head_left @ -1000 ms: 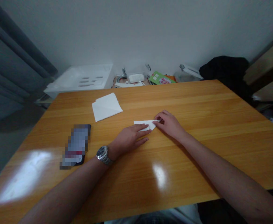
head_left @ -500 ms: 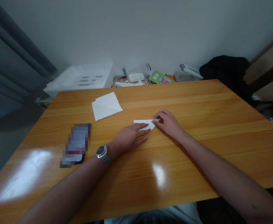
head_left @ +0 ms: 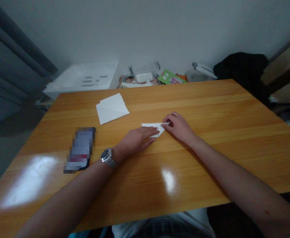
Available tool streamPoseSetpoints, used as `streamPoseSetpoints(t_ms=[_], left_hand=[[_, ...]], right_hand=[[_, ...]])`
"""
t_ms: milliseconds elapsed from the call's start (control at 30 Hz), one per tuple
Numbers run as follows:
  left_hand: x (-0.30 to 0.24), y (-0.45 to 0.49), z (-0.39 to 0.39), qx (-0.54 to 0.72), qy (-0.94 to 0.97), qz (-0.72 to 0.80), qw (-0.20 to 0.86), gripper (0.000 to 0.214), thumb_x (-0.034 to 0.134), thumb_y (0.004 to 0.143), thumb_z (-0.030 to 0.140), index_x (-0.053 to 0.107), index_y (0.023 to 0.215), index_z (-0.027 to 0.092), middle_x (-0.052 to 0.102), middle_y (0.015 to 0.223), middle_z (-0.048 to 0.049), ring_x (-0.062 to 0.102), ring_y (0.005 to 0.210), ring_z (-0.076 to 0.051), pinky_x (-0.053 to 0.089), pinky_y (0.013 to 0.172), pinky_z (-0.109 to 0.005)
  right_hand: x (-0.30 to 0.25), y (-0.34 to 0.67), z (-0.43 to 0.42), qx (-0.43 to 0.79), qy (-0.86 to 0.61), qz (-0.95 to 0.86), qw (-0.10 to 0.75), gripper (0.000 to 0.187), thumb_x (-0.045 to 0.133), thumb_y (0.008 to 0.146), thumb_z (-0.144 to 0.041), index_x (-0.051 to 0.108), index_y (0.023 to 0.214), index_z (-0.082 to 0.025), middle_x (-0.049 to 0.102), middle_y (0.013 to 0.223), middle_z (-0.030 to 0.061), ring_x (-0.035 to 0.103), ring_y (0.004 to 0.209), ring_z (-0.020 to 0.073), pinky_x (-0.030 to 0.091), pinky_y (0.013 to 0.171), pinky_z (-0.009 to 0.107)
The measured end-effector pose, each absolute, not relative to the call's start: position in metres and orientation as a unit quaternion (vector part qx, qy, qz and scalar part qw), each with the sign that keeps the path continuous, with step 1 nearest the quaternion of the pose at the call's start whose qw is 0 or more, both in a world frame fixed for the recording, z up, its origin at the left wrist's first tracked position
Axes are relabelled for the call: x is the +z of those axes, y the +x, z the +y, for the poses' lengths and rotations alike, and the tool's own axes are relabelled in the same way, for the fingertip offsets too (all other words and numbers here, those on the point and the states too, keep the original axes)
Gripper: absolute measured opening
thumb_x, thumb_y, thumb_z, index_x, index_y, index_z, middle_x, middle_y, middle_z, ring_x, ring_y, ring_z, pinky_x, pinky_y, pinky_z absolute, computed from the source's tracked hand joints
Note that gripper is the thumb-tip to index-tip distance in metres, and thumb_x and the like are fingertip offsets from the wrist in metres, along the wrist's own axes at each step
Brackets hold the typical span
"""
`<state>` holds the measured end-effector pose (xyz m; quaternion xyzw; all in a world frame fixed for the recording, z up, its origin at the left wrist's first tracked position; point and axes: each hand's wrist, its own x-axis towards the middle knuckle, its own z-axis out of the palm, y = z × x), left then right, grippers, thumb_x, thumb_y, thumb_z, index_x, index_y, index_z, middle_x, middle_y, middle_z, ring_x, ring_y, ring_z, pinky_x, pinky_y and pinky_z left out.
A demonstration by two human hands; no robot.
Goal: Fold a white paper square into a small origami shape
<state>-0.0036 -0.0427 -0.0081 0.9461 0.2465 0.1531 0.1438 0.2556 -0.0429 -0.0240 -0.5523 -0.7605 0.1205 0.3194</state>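
Glossy wood-grain table (head_left: 197, 178) bears the folded white paper (head_left: 161, 130) at mid-surface. Left hand (head_left: 135, 138) lies on it, fingers extended; right hand (head_left: 180, 128) pinches its pointed end. Likely light, easily creased; best held by folded edges.

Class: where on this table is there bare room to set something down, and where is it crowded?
Bare table: from right forearm to right edge; also between right forearm and left forearm, to near edge. Crowded: around the folded paper, touched by left hand and right hand, and where the phone lies near the left forearm.
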Motion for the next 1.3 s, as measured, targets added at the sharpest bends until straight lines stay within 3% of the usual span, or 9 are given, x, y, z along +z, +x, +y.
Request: streamPoseSetpoints(t_ms=[333, 767, 1300], left_hand=[[-0.0068, -0.0044, -0.0425, 0.123, 0.955, 0.246, 0.110, 0.041, 0.045, 0.106, 0.045, 0.061, 0.141, 0.032, 0.054, 0.151, -0.0056, 0.057, 0.134, -0.025, 0.049, 0.112, -0.044], [-0.0057, -0.0030, -0.0436, 0.120, 0.957, 0.245, 0.098, 0.039, 0.045, 0.106, 0.042, 0.062, 0.139, 0.031, 0.055, 0.151, -0.0056, 0.057, 0.133, -0.025, 0.049, 0.112, -0.044], [-0.0010, -0.0007, -0.0412, 0.113, 0.966, 0.215, 0.090, 0.046, 0.046, 0.105, 0.044, 0.054, 0.147, 0.026, 0.052, 0.153, -0.0073, 0.051, 0.138, -0.026, 0.039, 0.120, -0.047]], right_hand=[[-0.0230, 0.2551, -0.0431, 0.117, -0.552, -0.761, 0.319, 0.008, 0.074, 0.088, -0.024, 0.067, 0.088, -0.020, 0.060, 0.090, 0.0053, 0.059, 0.086, 0.0218, 0.048, 0.078, 0.035], [-0.0226, 0.2550, -0.0428, 0.122, -0.557, -0.758, 0.317, 0.008, 0.073, 0.088, -0.026, 0.065, 0.086, -0.022, 0.060, 0.090, 0.0051, 0.059, 0.086, 0.0221, 0.047, 0.078, 0.035], [-0.0244, 0.2541, -0.0430, 0.114, -0.550, -0.759, 0.329, 0.008, 0.073, 0.088, -0.023, 0.065, 0.086, -0.021, 0.060, 0.090, 0.0047, 0.059, 0.086, 0.0216, 0.047, 0.079, 0.035]])
